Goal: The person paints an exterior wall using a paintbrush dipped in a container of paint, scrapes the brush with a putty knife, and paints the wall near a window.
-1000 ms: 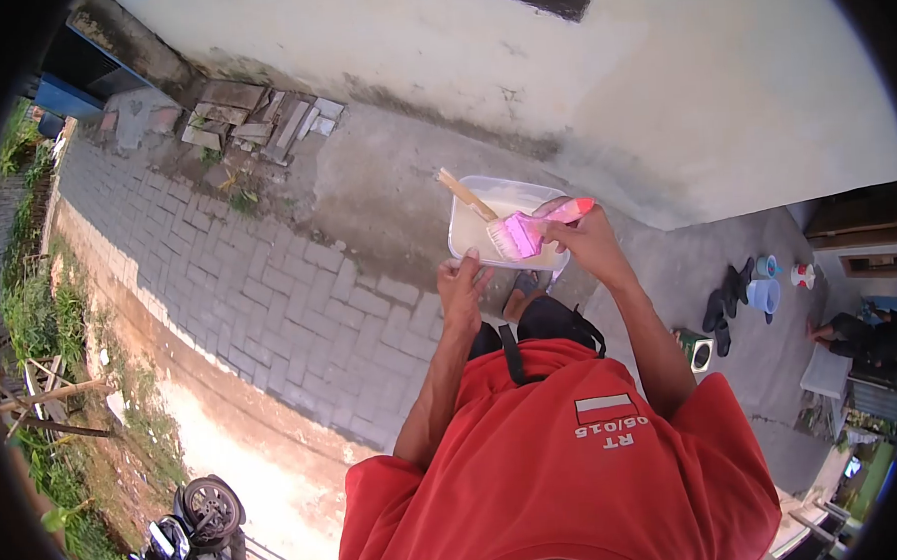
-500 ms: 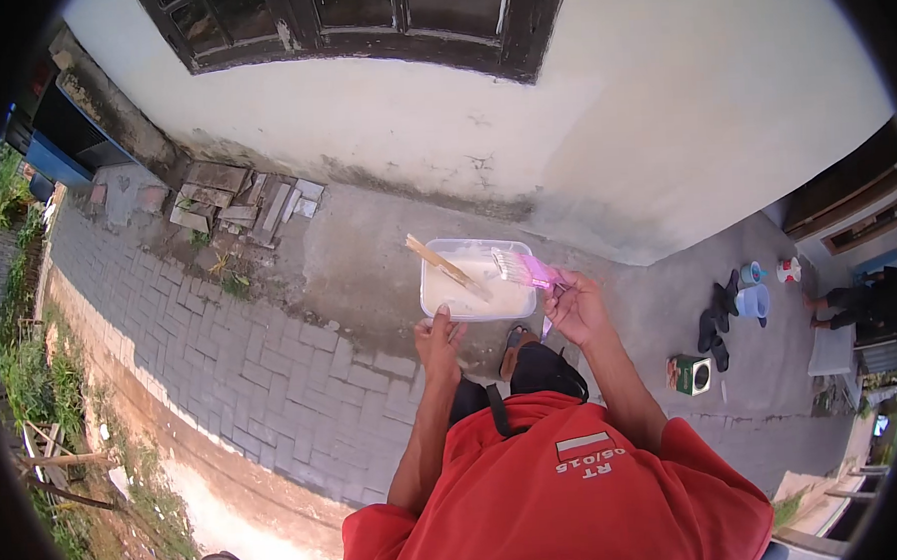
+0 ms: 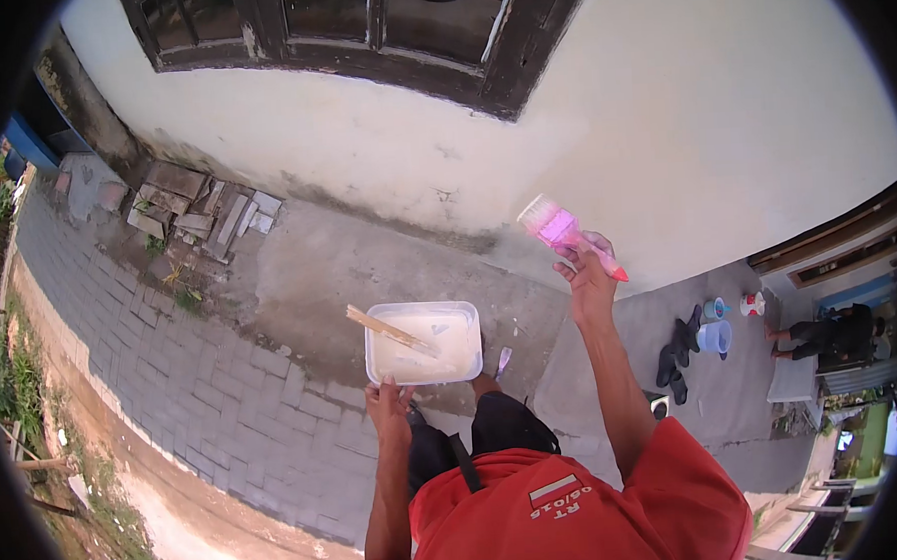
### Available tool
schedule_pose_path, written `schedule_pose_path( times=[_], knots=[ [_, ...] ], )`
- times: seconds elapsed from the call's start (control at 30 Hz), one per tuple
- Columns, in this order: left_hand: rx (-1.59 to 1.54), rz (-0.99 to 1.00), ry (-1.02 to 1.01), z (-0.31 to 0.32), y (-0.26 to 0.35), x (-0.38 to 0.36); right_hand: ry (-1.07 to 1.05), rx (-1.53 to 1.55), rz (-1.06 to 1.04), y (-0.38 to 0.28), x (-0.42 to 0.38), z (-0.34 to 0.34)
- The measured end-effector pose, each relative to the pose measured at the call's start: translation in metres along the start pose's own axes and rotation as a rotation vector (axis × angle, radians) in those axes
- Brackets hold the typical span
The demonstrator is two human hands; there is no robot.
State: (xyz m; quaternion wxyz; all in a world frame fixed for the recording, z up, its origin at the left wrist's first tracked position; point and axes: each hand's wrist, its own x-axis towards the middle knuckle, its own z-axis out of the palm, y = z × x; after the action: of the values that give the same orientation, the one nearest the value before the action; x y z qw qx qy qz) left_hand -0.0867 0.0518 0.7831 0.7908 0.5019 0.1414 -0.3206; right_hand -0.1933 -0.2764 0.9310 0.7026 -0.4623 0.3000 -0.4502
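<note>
My right hand is raised in front of the cream wall, gripping a pink paintbrush by its handle. The brush's pale bristles point up and left, near the wall's surface. Lower down, my left hand holds the near edge of a clear plastic tub, thumb over the rim. Off-white paint lies inside the tub. A flat wooden stick leans in the paint and sticks out over the far left rim.
Above is a dark wooden window frame. Broken boards and tiles lie along the wall's foot. A small brush is by my feet. To the right are dark boots, a light blue bucket and a seated person.
My right hand has lifted the paintbrush from over the tub, up and right towards the wall. My left hand and the tub now appear lower and further left as the view shifted.
</note>
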Motion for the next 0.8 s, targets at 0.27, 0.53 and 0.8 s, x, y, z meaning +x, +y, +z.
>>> schedule_pose_path(
  times=[0.27,0.53,0.8],
  knots=[
    [-0.032,0.059,0.060,-0.019,-0.035,0.024,-0.306,-0.986,-0.718,0.073,0.161,-0.017],
    [-0.010,0.097,0.049,-0.037,-0.072,0.047,-0.485,-1.516,-0.782,0.096,0.250,-0.035],
    [-0.012,0.096,0.075,-0.035,-0.090,0.047,-0.359,-1.526,-1.086,0.030,0.249,-0.012]
  ],
)
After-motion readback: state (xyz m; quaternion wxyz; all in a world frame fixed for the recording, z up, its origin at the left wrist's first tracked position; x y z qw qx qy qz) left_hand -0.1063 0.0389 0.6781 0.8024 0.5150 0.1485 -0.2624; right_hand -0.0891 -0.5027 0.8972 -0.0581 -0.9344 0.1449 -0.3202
